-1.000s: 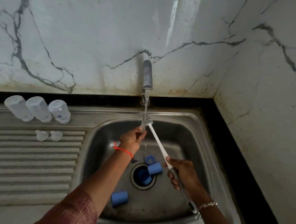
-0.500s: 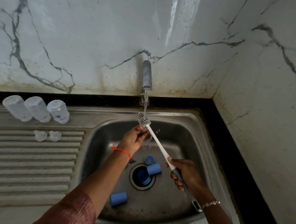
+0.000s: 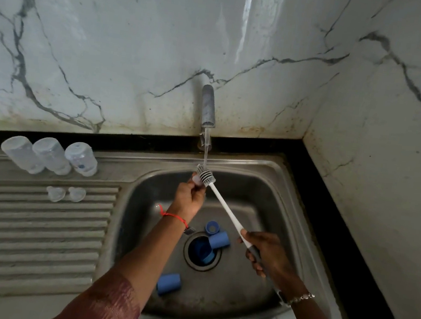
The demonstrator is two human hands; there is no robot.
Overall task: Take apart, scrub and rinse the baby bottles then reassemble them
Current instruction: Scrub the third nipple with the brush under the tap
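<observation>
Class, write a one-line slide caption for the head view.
Left hand holds a teat beside the brush under the running tap; right hand grips the handle.

Three clear bottles (image 3: 49, 155) sat rowed on the drainboard (image 3: 21, 228), two teats (image 3: 65, 194) nearby; blue caps (image 3: 169, 283) lay in the sink (image 3: 141, 230); the white brush (image 3: 224, 206) touched a small pale piece (image 3: 197, 179).

A home kitchen: steel sink (image 3: 262, 166), tap (image 3: 208, 105), marble walls (image 3: 112, 39).

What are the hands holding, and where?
Right grip holds the bottle brush by its grey handle. Left grip pinches a small pale piece; where, unclear.
</observation>
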